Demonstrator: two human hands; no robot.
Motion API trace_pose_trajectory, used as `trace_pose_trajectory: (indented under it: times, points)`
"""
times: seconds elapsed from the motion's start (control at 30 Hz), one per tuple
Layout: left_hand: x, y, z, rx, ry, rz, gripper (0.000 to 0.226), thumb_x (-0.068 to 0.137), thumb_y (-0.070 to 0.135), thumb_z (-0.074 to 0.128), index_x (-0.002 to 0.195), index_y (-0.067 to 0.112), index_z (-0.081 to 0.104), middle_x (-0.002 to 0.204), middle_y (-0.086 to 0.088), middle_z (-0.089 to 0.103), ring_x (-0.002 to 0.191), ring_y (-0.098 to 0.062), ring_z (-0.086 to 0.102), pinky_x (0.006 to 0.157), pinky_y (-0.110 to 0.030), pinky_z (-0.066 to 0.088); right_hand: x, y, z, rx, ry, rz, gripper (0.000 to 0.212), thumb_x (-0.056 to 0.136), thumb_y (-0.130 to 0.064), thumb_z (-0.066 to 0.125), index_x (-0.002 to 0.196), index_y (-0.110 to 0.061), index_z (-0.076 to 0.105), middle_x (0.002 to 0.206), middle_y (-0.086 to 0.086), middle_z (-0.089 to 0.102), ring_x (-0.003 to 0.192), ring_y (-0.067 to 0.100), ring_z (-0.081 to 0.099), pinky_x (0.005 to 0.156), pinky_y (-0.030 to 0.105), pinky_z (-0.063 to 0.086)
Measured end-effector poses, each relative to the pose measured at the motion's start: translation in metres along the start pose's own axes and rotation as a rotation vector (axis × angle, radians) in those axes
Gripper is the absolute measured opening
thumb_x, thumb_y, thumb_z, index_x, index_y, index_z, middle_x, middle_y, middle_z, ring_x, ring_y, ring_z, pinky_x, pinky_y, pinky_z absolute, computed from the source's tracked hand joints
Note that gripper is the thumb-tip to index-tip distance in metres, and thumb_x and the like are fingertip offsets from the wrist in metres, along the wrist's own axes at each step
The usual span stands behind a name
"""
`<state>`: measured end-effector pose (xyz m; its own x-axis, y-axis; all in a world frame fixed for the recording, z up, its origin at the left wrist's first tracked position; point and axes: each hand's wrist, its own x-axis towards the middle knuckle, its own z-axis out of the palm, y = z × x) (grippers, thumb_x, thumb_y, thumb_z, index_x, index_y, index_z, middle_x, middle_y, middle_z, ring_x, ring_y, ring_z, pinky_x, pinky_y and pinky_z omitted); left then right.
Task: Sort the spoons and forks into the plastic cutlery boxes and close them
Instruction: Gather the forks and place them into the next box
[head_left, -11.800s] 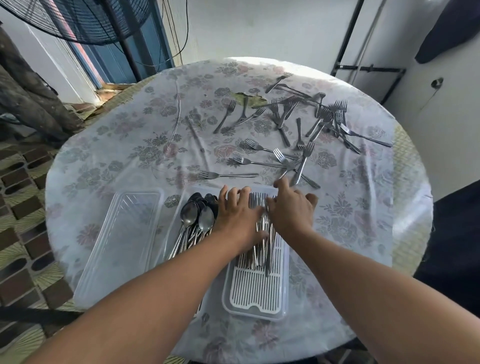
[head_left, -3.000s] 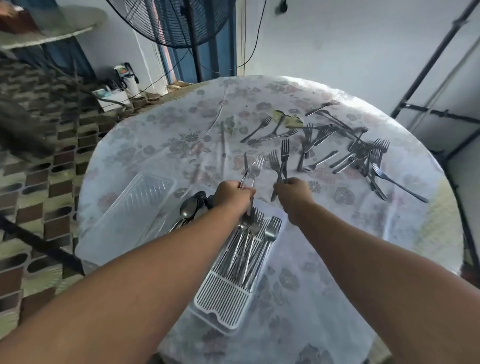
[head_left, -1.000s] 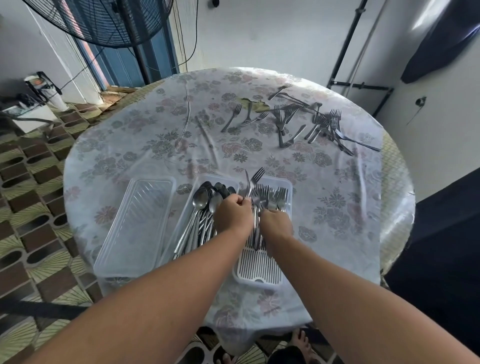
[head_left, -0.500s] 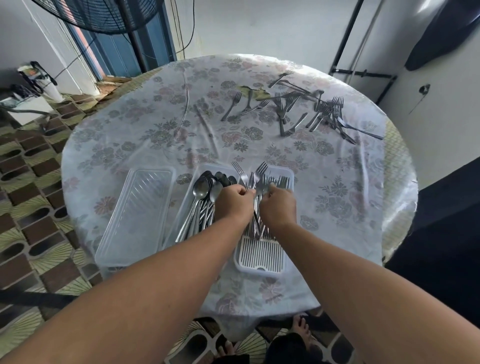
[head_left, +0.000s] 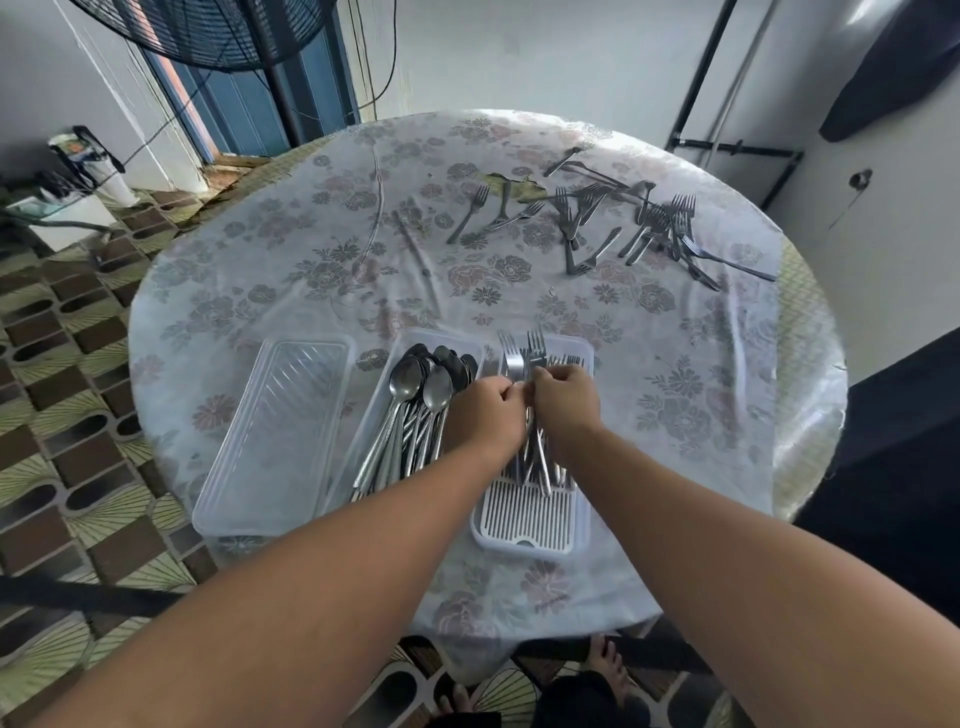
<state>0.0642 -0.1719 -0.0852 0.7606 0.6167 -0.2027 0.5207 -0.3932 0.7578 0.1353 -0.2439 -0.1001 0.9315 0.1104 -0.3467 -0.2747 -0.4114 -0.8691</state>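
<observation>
Two plastic cutlery boxes stand side by side near the table's front edge. The left box (head_left: 375, 415) holds several spoons (head_left: 423, 387). The right box (head_left: 530, 525), with a ribbed white insert, holds several forks (head_left: 540, 462). My left hand (head_left: 485, 413) and my right hand (head_left: 563, 397) meet over the fork box, and each grips forks whose tines (head_left: 524, 348) stick up past the box's far end. Many loose forks (head_left: 613, 228) lie scattered at the far right of the table.
A clear plastic lid (head_left: 278, 431) lies left of the spoon box. The round table (head_left: 291, 270) has a flowered plastic cloth. A standing fan (head_left: 228, 31) is behind it at the left, a metal rack (head_left: 727, 150) at the back right. Bare feet (head_left: 608, 665) show under the table edge.
Both hands brought forks from the middle of the table to the right box. Over the last second they stay together above it, fork tines pointing away from me.
</observation>
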Motion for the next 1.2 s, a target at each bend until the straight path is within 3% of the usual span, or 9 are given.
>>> trace_pose_trajectory:
  times: [0.13,0.23,0.43,0.6,0.7,0.8,0.9,1.0,1.2]
  points:
    - [0.004,-0.001,0.001,0.263,0.125,0.114,0.027,0.102,0.031,0.057,0.078,0.019,0.061,0.067,0.003,0.061,0.060,-0.018,0.055,0.049,-0.028,0.028,0.005,-0.001,-0.014,-0.247,0.053,-0.099,0.015,0.100,-0.026,0.058,0.110,-0.014,0.059,0.093,0.007,0.070,0.084,0.026,0.068,0.075,0.041,0.058]
    - [0.010,-0.001,0.002,0.439,0.144,0.248,0.004,0.097,0.023,0.066,0.098,0.019,0.066,0.081,0.003,0.068,0.070,-0.018,0.059,0.058,-0.030,0.039,0.005,-0.001,-0.023,-0.379,0.016,-0.267,0.026,0.099,-0.015,0.060,0.121,-0.017,0.046,0.092,0.005,0.063,0.081,0.026,0.063,0.070,0.040,0.054]
    - [0.019,0.006,0.016,0.752,0.123,0.402,0.014,0.091,0.012,0.069,0.100,0.019,0.060,0.091,-0.003,0.072,0.092,-0.026,0.069,0.075,-0.038,0.038,0.014,0.000,-0.022,-0.640,-0.020,-0.394,0.016,0.090,-0.006,0.054,0.089,-0.012,0.068,0.079,0.007,0.067,0.069,0.026,0.063,0.063,0.039,0.058]
    - [0.033,0.008,0.027,0.852,0.069,0.429,0.031,0.090,0.015,0.066,0.120,0.015,0.057,0.098,-0.004,0.073,0.103,-0.029,0.066,0.091,-0.045,0.041,0.024,0.005,-0.023,-0.921,-0.167,-0.407,0.023,0.089,-0.004,0.052,0.070,-0.018,0.058,0.075,0.003,0.064,0.072,0.026,0.065,0.056,0.032,0.048]
    - [0.035,0.007,0.027,0.847,0.019,0.430,0.006,0.092,0.023,0.062,0.092,0.027,0.066,0.087,0.006,0.071,0.107,-0.026,0.061,0.098,-0.046,0.034,0.021,0.003,-0.027,-1.197,-0.144,-0.613,0.020,0.092,-0.002,0.059,0.087,-0.017,0.070,0.093,0.005,0.071,0.099,0.026,0.065,0.080,0.036,0.054]
    - [0.038,0.006,0.025,0.863,0.005,0.438,0.016,0.094,0.022,0.060,0.081,0.026,0.068,0.092,0.005,0.068,0.112,-0.025,0.053,0.100,-0.046,0.031,0.027,0.004,-0.035,-1.384,-0.059,-0.680,0.014,0.091,-0.024,0.070,0.104,-0.023,0.072,0.119,0.005,0.058,0.119,0.027,0.045,0.099,0.041,0.038]
    - [0.041,0.004,0.018,0.895,0.041,0.485,0.009,0.093,0.033,0.065,0.096,0.029,0.073,0.125,-0.003,0.053,0.119,-0.027,0.036,0.105,-0.047,0.026,0.033,0.007,-0.042,-1.355,-0.044,-0.667,0.019,0.091,-0.034,0.070,0.109,-0.029,0.071,0.131,0.006,0.048,0.123,0.028,0.036,0.100,0.044,0.032]
    - [0.040,0.003,0.010,0.956,-0.057,0.419,0.033,0.091,0.055,0.065,0.120,0.038,0.069,0.159,-0.009,0.021,0.142,-0.038,0.016,0.119,-0.056,0.002,0.035,0.009,-0.046,-1.275,-0.041,-0.665,0.023,0.094,-0.036,0.064,0.117,-0.032,0.066,0.131,0.007,0.046,0.125,0.030,0.035,0.102,0.045,0.032]
    - [0.041,0.007,0.021,0.933,-0.070,0.370,0.039,0.091,0.041,0.069,0.128,0.035,0.057,0.163,-0.008,0.001,0.147,-0.038,-0.001,0.119,-0.055,-0.013,0.031,0.004,-0.045,-1.261,-0.137,-0.711,0.037,0.097,-0.056,0.049,0.131,-0.045,0.058,0.134,0.006,0.045,0.128,0.030,0.033,0.102,0.047,0.027]
